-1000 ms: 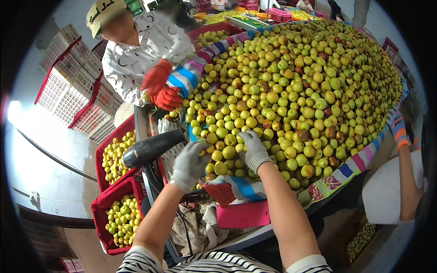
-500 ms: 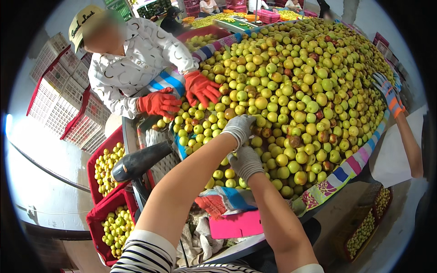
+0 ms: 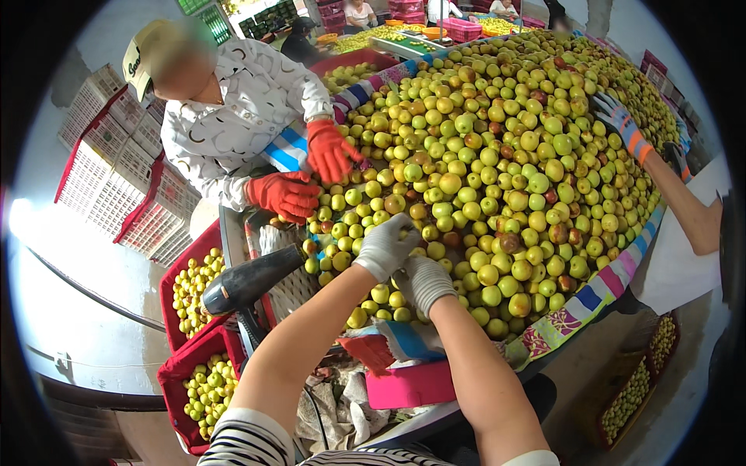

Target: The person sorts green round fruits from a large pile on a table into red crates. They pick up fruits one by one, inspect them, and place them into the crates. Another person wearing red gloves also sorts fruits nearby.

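Big sorting table point(image 3: 590, 299) w/ a striped cloth rim, heaped w/ small green-yellow fruit point(image 3: 497, 163), some going reddish-brown. The person wearing the camera has both hands in white knit gloves at the near left edge of the heap. Left hand point(image 3: 386, 247) lies palm-down on the fruit, fingers point(image 3: 404, 227) curled over a few pieces; can't tell if anything is actually clamped under them. Right hand point(image 3: 425, 281) sits just beside it, touching the fruit at the pile's edge, fingers bent down and together; what's inside the fist, if anything, is hidden, so can't tell the grip.

Across the left corner a co-worker in a white patterned shirt leans in, both hands in red gloves point(image 3: 311, 175): one spread on the fruit near the table's left edge, the other lower, by the rim. At the far right edge another person's hand in a striped glove point(image 3: 622, 124) rests on the pile.

Below the left edge, a black hair-dryer-like tool point(image 3: 252, 283) lies near a pale mesh tray. Under that, two red crates point(image 3: 177, 365) w/ the same fruit inside. A pink box point(image 3: 412, 384) sits under the near edge, close to the forearms. White lattice crates point(image 3: 116, 194) stacked behind the co-worker.
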### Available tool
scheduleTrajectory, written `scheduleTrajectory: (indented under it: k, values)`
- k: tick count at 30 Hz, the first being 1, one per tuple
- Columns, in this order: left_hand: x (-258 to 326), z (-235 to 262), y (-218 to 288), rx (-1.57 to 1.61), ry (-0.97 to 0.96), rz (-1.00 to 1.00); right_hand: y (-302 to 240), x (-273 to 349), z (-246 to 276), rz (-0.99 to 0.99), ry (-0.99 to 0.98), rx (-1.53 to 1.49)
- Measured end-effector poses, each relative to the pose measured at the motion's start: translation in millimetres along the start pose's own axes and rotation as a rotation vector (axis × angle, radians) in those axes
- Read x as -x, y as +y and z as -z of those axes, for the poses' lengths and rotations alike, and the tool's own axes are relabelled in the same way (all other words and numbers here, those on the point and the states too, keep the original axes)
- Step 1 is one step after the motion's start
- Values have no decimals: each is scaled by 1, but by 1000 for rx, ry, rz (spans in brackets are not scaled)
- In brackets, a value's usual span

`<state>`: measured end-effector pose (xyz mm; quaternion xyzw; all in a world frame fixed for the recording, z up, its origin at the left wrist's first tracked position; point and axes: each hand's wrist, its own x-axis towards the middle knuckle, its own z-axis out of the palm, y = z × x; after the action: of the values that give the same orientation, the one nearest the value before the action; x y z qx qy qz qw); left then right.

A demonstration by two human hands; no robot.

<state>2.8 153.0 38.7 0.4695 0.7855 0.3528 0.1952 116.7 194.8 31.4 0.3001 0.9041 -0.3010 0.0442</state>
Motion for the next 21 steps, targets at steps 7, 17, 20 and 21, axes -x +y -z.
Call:
scheduleTrajectory:
  k: [7, 17, 20, 21]
  values:
    - [93, 139, -39, 1249, 497, 450, 10, -1, -5, 29, 81, -24]
    - [145, 233, -152, 1563, 551, 21, 4, 6, -8, 37, 140, -70]
    - [75, 150, -87, 1228, 255, 121, 10, 3, -6, 18, 76, -26]
    - [49, 119, -53, 1065, 140, 130, 19, -1, -8, 35, 74, -22]
